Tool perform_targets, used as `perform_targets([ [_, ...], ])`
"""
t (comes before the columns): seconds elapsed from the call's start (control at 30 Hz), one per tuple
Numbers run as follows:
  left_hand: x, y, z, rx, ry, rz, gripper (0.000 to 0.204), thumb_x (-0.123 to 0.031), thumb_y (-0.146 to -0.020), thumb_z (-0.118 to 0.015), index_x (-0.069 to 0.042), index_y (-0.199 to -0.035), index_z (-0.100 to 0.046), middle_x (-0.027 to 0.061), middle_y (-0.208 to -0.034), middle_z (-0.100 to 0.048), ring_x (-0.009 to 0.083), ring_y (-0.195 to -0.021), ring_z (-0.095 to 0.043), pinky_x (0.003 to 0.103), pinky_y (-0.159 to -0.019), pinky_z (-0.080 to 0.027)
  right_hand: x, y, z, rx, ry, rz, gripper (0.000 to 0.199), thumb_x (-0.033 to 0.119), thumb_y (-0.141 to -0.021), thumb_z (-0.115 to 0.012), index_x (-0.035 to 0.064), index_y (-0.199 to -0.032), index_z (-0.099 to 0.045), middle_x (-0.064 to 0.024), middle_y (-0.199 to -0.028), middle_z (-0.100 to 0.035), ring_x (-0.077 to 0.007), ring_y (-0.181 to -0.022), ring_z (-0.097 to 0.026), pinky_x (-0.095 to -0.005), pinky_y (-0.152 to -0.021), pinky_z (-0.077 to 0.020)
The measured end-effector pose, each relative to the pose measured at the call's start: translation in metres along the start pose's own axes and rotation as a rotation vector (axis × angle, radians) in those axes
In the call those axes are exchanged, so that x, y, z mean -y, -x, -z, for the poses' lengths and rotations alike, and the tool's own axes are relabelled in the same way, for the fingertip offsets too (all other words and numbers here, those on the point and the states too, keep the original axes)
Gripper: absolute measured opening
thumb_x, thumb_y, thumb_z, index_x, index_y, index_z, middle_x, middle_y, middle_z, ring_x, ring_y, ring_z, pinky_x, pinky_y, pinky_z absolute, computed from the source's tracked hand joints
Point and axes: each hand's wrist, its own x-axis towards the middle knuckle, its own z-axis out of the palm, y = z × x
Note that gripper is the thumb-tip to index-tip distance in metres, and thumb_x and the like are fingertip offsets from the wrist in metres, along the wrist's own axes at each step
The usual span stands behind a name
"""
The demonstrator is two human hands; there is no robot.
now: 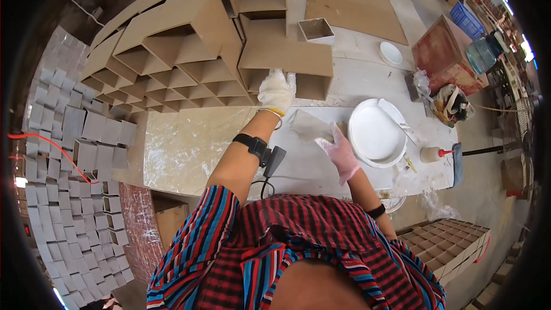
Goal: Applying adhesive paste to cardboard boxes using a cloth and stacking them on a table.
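My left hand (pixel 278 90), in a white knit glove, has its fingers on the front edge of an open-sided cardboard box (pixel 285 56) and grips it there. My right hand (pixel 341 156) wears a thin translucent glove. Its thumb and fingers close on the near end of a thin grey flat piece (pixel 310 125), which is slightly blurred. Just right of that hand stands a round white tub (pixel 376 135) of white paste. A flat white spreader (pixel 396 117) lies across the tub's rim.
Stacked cardboard compartments (pixel 178 51) fill the far left of the table (pixel 189 149). A small open box (pixel 316 30), a white bowl (pixel 391 53) and a cardboard sheet (pixel 353 8) lie farther back. At right are a red-capped squeeze bottle (pixel 430 154) and a reddish box (pixel 445 54).
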Motion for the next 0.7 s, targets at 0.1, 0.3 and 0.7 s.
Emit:
perform_targets([
  [0.1,0.006,0.004,-0.019,0.061,0.03,0.118,0.042,-0.036,-0.086,-0.051,-0.002,-0.109,-0.052,0.0251,-0.107,-0.056,0.0408,-0.092,-0.057,0.048,-0.081,-0.045,0.016,-0.026,0.007,-0.061,-0.031,-0.012,0.081,0.025,-0.08,-0.067,-0.0064,-0.137,-0.02,-0.0241,-0.13,-0.043,-0.0285,-0.121,-0.044,-0.0328,-0.098,-0.0365],
  [0.3,0.011,0.004,-0.024,0.081,-0.045,0.149,0.049,-0.04,-0.086,-0.049,0.004,-0.106,-0.053,0.0285,-0.105,-0.057,0.0422,-0.095,-0.056,0.046,-0.084,-0.043,0.026,-0.09,0.002,-0.162,0.179,0.039,0.079,0.033,-0.078,-0.068,-0.0035,-0.136,-0.027,-0.0237,-0.129,-0.045,-0.0324,-0.12,-0.045,-0.035,-0.098,-0.0365],
  [0.7,0.012,0.067,0.022,0.172,-0.17,-0.462,0.056,-0.027,-0.083,-0.056,-0.004,-0.13,-0.039,0.0178,-0.118,-0.051,0.0345,-0.107,-0.05,0.045,-0.09,-0.041,0.0,-0.103,-0.005,-0.213,0.309,0.109,0.057,0.029,-0.081,-0.064,-0.0045,-0.122,-0.044,-0.0261,-0.111,-0.056,-0.0377,-0.106,-0.053,-0.0402,-0.089,-0.0426],
])
